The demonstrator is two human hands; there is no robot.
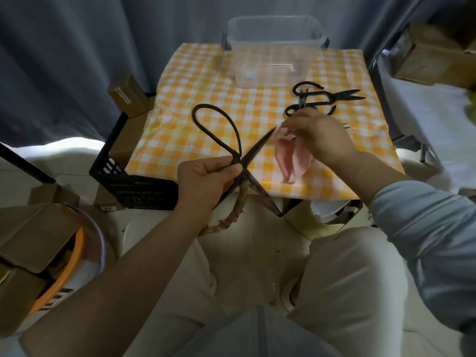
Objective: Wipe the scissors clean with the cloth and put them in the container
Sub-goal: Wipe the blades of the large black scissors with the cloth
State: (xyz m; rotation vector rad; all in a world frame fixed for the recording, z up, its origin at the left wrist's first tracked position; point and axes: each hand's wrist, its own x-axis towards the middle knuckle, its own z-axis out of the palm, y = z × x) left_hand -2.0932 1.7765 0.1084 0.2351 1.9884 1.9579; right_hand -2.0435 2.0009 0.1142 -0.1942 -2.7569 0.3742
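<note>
My left hand (203,179) grips a large dark pair of scissors (233,140) near its pivot, over the table's front edge. The blades are spread apart; one points up and right towards the cloth, the other down past the table edge. One handle loop stands up, the other, wrapped in tan cord, hangs below my hand. My right hand (319,135) pinches a pink cloth (291,158) just right of the upper blade tip. A clear plastic container (273,55) stands at the table's far edge. More dark scissors (324,96) lie in front of it, behind my right hand.
The small table wears a yellow-and-white checked cover (206,94). A black crate (128,173) with cardboard boxes stands on the left. An orange-rimmed basin (74,253) and more boxes are at lower left. Grey curtains hang behind. My knees are below the table edge.
</note>
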